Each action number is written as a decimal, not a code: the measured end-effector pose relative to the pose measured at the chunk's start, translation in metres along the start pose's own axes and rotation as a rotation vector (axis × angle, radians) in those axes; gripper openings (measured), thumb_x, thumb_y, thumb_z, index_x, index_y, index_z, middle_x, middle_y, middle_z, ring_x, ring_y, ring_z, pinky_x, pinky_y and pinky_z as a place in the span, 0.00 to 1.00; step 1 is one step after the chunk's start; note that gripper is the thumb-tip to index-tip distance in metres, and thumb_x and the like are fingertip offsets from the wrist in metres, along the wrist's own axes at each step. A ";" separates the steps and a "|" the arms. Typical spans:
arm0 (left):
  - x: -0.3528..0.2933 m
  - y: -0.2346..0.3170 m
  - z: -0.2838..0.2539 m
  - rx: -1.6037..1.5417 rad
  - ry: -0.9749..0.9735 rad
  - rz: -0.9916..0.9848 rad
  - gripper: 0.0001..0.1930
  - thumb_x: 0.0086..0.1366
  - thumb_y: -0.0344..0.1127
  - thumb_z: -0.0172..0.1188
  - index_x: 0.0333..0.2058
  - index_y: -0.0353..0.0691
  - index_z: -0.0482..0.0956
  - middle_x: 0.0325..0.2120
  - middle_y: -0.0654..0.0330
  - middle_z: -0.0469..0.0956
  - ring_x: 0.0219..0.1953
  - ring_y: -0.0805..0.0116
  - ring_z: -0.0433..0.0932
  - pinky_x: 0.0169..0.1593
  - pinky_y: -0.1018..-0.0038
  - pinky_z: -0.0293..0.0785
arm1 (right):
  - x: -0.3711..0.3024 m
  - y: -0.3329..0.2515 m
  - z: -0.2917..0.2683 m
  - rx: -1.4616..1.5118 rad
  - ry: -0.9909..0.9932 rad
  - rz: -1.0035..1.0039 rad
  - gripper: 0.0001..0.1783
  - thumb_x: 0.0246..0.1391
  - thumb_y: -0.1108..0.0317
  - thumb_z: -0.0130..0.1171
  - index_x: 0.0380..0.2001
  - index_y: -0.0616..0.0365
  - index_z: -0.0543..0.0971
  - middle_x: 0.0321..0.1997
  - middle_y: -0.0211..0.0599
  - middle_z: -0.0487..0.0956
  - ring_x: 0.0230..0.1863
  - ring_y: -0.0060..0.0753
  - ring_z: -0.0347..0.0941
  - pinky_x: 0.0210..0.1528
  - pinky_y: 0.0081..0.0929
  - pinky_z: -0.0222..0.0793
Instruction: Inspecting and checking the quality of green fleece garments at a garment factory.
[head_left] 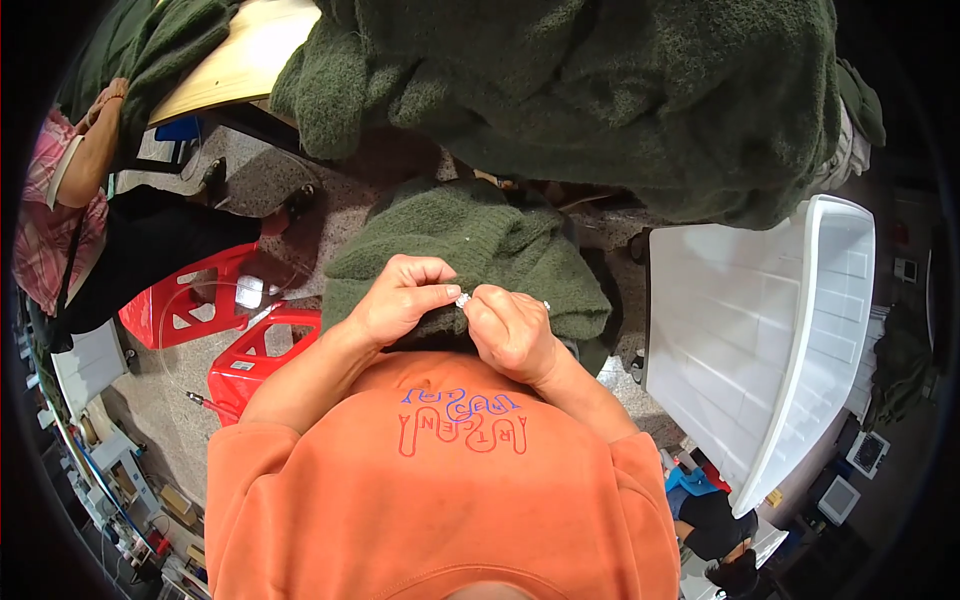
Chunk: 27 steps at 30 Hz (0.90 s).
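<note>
A dark green fuzzy knitted garment (470,235) lies bunched on my lap. Over its near edge, my left hand (400,305) is closed in a pinch, thumb and forefinger towards the middle. My right hand (512,328) meets it there with curled fingers, gripping as well. Between the fingertips shows a small, whitish, glittering piece (462,299), like a button or bead; its exact kind is too small to tell. The fingers hide how it sits against the knit.
More green knitwear (600,90) is heaped on the table (245,50) ahead. A large white plastic bin (740,330) stands at my right. Red stools (255,350) are at my left, near a seated co-worker (70,220) handling green fabric. Another person (710,525) is behind at right.
</note>
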<state>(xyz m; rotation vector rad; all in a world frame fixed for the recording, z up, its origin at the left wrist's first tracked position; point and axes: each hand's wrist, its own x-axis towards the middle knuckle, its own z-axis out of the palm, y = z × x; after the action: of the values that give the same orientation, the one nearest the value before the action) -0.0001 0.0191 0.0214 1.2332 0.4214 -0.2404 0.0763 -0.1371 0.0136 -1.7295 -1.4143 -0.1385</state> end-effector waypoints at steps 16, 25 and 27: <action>-0.012 -0.010 0.007 0.469 0.258 0.377 0.06 0.46 0.21 0.58 0.26 0.34 0.77 0.22 0.58 0.76 0.25 0.73 0.73 0.30 0.79 0.69 | 0.002 0.012 0.002 0.629 -0.237 0.654 0.10 0.35 0.84 0.50 0.26 0.64 0.70 0.29 0.41 0.72 0.28 0.32 0.70 0.28 0.23 0.65; -0.009 -0.012 0.011 0.625 0.342 0.547 0.05 0.44 0.19 0.57 0.23 0.33 0.75 0.21 0.56 0.76 0.24 0.68 0.75 0.27 0.78 0.70 | -0.003 0.006 0.010 0.463 -0.144 0.607 0.07 0.37 0.81 0.51 0.25 0.66 0.72 0.23 0.42 0.72 0.24 0.33 0.70 0.26 0.24 0.65; -0.009 -0.012 0.013 0.656 0.369 0.592 0.06 0.44 0.18 0.57 0.23 0.33 0.75 0.21 0.56 0.75 0.23 0.68 0.75 0.27 0.78 0.70 | -0.004 0.001 0.011 0.387 -0.066 0.583 0.07 0.36 0.81 0.52 0.25 0.66 0.72 0.22 0.42 0.72 0.22 0.35 0.69 0.24 0.26 0.64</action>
<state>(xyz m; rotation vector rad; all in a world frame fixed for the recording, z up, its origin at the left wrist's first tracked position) -0.0102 0.0028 0.0183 1.9987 0.2763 0.3973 0.0708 -0.1325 0.0037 -1.7458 -0.8566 0.4818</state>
